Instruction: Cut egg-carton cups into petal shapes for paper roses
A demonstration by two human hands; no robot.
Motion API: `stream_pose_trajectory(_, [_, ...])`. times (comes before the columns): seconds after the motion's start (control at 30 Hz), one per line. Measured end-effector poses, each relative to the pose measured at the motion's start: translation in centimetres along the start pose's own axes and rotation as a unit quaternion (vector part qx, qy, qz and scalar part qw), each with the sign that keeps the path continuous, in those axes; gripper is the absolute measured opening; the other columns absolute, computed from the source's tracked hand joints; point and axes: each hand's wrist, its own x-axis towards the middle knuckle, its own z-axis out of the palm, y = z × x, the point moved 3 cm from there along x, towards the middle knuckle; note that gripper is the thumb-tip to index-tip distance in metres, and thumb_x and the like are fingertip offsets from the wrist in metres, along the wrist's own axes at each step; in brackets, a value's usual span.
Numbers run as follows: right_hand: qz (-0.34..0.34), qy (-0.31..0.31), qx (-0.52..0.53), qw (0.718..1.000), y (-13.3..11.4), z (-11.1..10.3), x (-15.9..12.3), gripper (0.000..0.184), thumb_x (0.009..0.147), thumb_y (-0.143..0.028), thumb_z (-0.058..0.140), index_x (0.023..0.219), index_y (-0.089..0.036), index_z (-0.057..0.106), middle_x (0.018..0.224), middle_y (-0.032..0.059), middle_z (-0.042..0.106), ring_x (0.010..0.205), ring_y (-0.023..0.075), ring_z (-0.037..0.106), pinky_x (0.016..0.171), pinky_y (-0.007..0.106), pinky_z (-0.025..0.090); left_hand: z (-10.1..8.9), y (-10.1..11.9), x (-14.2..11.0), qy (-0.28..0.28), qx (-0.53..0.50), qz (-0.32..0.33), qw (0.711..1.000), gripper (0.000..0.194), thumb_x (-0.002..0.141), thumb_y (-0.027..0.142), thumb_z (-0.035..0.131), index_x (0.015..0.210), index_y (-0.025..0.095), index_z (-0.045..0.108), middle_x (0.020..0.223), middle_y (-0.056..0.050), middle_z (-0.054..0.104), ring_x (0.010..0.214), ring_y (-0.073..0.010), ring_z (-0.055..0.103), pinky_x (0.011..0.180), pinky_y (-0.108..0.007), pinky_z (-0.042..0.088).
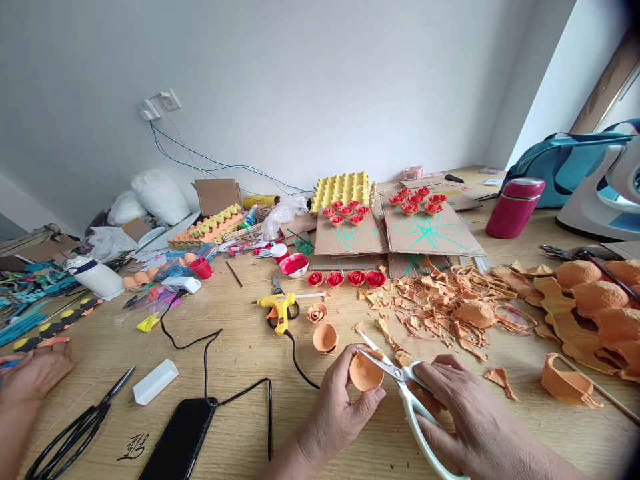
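Observation:
In my left hand [345,407] I hold an orange egg-carton cup [367,373], its hollow side facing up, pinched between thumb and fingers. My right hand [463,407] grips pale-handled scissors [415,417]; their blades lie over the cup's upper rim. Just beyond stands another cut orange cup [326,339], and past it a small orange paper flower [317,312]. A yellow hot glue gun [281,310] lies on the table to the left of these. Orange scraps [430,293] are heaped beyond the scissors.
Red flowers [356,278] line up before cardboard sheets [350,240] bearing more flowers. An orange egg tray [580,320] sits at right, near a red thermos [515,208]. Black scissors [85,427] and a phone [180,437] lie front left. Another person's hand [35,373] rests at far left.

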Motion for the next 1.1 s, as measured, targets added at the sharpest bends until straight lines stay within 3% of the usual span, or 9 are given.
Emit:
stream_pose_trajectory(0.17, [-0.002, 0.008, -0.008, 1.0, 0.1, 0.2, 0.1, 0.017, 0.089, -0.018, 0.051, 0.074, -0.023, 0.045, 0.068, 0.0007, 0.058, 0.065, 0.0173, 0.053, 0.062, 0.03, 0.043, 0.3, -1.5, -0.5, 0.006, -0.108, -0.06, 0.992, 0.04, 0.088, 0.037, 0.063, 0.123, 0.019, 0.053, 0.125, -0.012, 0.061, 0.115, -0.0255, 0.059, 0.098, -0.036, 0.049])
stream_pose_trajectory(0.3, [0.002, 0.002, -0.003, 1.0, 0.1, 0.3, 0.0, 0.022, 0.093, -0.023, 0.05, 0.072, -0.023, 0.043, 0.068, 0.0006, 0.058, 0.067, 0.0174, 0.053, 0.061, 0.03, 0.042, 0.4, -1.7, -0.7, -0.009, -0.163, -0.094, 0.982, 0.046, 0.092, 0.046, 0.058, 0.127, 0.018, 0.049, 0.109, -0.009, 0.064, 0.085, -0.0176, 0.063, 0.079, -0.031, 0.053])
stream_pose_trajectory(0.37, [0.008, 0.001, -0.002, 1.0, 0.1, 0.3, 0.0, 0.023, 0.093, -0.023, 0.05, 0.072, -0.023, 0.042, 0.068, 0.0005, 0.058, 0.068, 0.0177, 0.054, 0.061, 0.029, 0.042, 0.4, -1.5, -0.6, -0.016, -0.155, -0.088, 0.984, 0.043, 0.094, 0.045, 0.054, 0.129, 0.019, 0.048, 0.106, -0.008, 0.064, 0.084, -0.0169, 0.062, 0.08, -0.031, 0.052])
stream_pose_trajectory(0.53, [0.005, 0.002, -0.017, 1.0, 0.0, 0.7, 0.2, 0.021, 0.091, -0.019, 0.051, 0.072, -0.023, 0.042, 0.068, 0.0002, 0.058, 0.067, 0.0181, 0.056, 0.064, 0.031, 0.044, 0.3, -1.4, -0.6, 0.025, -0.037, -0.035, 0.998, 0.046, 0.088, 0.037, 0.065, 0.126, 0.021, 0.046, 0.126, -0.011, 0.059, 0.118, -0.0264, 0.056, 0.102, -0.039, 0.044])
stream_pose_trajectory(0.7, [-0.007, 0.019, -0.022, 1.0, -0.2, 1.0, 0.3, 0.02, 0.089, -0.017, 0.053, 0.073, -0.023, 0.043, 0.067, 0.0001, 0.058, 0.067, 0.0189, 0.058, 0.064, 0.032, 0.044, 0.3, -1.3, -0.3, 0.046, 0.043, -0.022, 0.998, 0.03, 0.086, 0.03, 0.064, 0.111, 0.02, 0.05, 0.11, -0.008, 0.063, 0.106, -0.025, 0.06, 0.092, -0.038, 0.049])
stream_pose_trajectory(0.9, [-0.014, 0.021, -0.013, 1.0, -0.2, 0.7, 0.3, 0.017, 0.086, -0.014, 0.054, 0.075, -0.023, 0.044, 0.07, -0.001, 0.057, 0.066, 0.0178, 0.056, 0.067, 0.033, 0.043, 0.3, -0.1, -0.1, 0.008, 0.056, 0.018, 0.998, 0.025, 0.082, 0.016, 0.06, 0.106, 0.019, 0.053, 0.1, -0.006, 0.063, 0.095, -0.0215, 0.061, 0.088, -0.035, 0.049])
stream_pose_trajectory(1.1, [0.0, 0.013, 0.007, 1.0, 0.0, 0.8, 0.1, 0.011, 0.084, -0.016, 0.056, 0.081, -0.022, 0.048, 0.077, 0.0013, 0.058, 0.074, 0.02, 0.055, 0.075, 0.037, 0.044, 0.7, -0.3, -0.2, -0.033, 0.039, 0.026, 0.998, 0.03, 0.079, 0.012, 0.061, 0.107, 0.019, 0.053, 0.102, -0.006, 0.062, 0.094, -0.0208, 0.061, 0.087, -0.034, 0.05])
